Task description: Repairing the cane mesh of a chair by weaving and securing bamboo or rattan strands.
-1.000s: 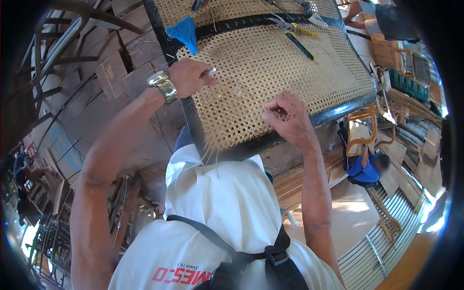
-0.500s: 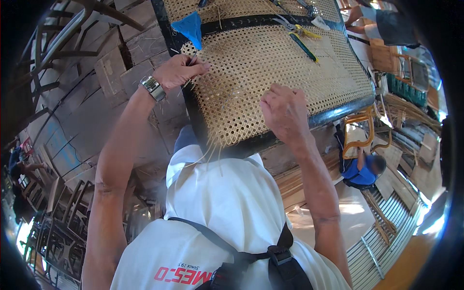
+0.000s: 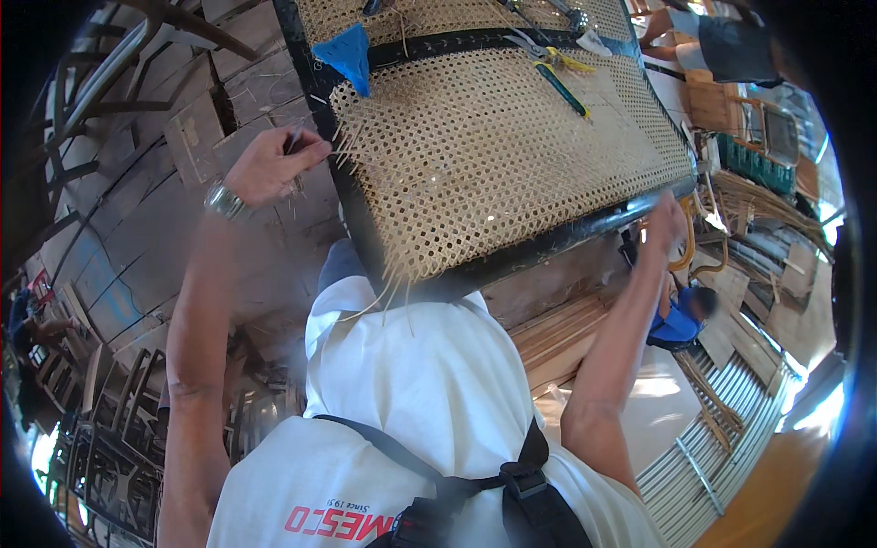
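While the left hand [image 3: 269,164] stays at the left rail of the frame with its fingertips pinched narrow on what looks like a thin cane strand, the right hand [image 3: 665,222] has left the middle of the weave, where it was a second ago, and now sits at the lower right edge, fingers curled around the black frame rail [image 3: 585,230]; how tightly they grip cannot be told. That shift suggests the weaving pull has paused and the panel is being steadied or turned. The woven cane panel [image 3: 493,155] lies tilted in front of the person, its unfinished near corner trailing loose strand ends [image 3: 393,283] over the white shirt. Farther out, a blue cloth piece [image 3: 345,57] hangs on the left rail, and a green-handled tool [image 3: 562,89] with yellow-handled pliers [image 3: 557,57] rests on the weave near the crossbar. Those tools could slide if the panel tips, and the dangling ends crowd the near corner.
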The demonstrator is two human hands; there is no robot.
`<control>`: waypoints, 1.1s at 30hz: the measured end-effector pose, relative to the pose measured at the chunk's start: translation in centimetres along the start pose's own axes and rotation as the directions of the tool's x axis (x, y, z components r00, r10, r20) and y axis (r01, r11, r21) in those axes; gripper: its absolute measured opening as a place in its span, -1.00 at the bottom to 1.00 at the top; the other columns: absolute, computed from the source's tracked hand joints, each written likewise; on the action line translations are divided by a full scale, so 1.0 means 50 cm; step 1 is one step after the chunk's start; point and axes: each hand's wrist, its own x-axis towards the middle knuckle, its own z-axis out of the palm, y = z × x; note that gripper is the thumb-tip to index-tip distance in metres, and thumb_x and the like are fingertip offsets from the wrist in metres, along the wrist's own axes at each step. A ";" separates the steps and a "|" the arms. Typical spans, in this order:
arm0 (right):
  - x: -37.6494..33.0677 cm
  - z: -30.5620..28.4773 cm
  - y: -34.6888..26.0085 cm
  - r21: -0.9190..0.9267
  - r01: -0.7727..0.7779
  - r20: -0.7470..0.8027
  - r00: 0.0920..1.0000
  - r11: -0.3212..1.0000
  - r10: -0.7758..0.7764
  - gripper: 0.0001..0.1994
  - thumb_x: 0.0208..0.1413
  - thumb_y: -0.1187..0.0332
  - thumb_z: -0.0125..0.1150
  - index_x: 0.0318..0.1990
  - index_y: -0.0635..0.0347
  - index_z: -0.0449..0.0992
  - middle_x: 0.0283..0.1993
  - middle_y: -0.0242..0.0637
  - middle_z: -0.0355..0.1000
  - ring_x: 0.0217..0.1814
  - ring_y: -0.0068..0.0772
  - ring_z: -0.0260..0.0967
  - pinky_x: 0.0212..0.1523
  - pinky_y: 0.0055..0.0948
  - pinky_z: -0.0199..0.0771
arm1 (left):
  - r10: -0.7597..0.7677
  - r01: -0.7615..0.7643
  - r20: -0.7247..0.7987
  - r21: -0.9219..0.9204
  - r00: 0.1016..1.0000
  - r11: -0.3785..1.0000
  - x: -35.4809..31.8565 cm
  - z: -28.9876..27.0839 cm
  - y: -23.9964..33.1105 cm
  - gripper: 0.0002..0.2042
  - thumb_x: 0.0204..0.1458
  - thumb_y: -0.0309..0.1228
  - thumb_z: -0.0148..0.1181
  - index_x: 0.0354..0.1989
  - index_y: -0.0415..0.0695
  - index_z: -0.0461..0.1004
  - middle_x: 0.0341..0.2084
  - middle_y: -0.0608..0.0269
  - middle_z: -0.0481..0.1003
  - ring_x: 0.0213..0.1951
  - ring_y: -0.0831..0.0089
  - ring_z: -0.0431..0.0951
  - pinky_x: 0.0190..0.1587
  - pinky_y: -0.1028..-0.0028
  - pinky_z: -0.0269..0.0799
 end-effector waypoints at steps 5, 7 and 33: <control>-0.120 -0.053 0.052 0.144 0.039 -0.108 0.994 0.989 -0.024 -0.72 0.19 0.39 0.19 0.04 0.23 0.54 -0.11 -0.17 0.55 -0.12 -0.32 0.51 -0.06 -0.46 0.49 | -0.085 0.068 -0.087 -0.180 0.993 0.981 -0.051 -0.017 -0.013 -0.73 0.17 -0.24 0.29 -0.17 -0.22 0.58 -0.45 0.46 0.50 -0.40 0.72 0.39 -0.32 0.62 0.32; -0.186 -0.066 -0.071 0.439 0.044 0.133 0.985 0.897 -0.114 -0.71 0.25 0.38 0.18 0.09 0.22 0.50 -0.07 -0.25 0.53 -0.08 -0.43 0.48 -0.01 -0.47 0.48 | -0.115 0.083 -0.101 -0.277 0.988 0.957 -0.065 -0.024 0.009 -0.78 0.17 -0.29 0.30 -0.20 -0.22 0.58 -0.46 0.50 0.46 -0.40 0.73 0.37 -0.29 0.64 0.30; -0.209 -0.057 -0.394 0.536 0.364 0.560 0.522 0.762 -0.643 -0.78 0.08 0.27 0.19 -0.32 0.28 0.59 -0.36 0.00 0.53 -0.34 -0.04 0.50 -0.26 -0.19 0.46 | 0.014 -0.010 0.087 -0.047 0.996 0.999 0.068 0.231 0.190 -0.49 0.29 0.02 -0.12 -0.17 -0.30 0.42 -0.41 0.08 0.53 -0.37 0.34 0.54 -0.24 0.32 0.45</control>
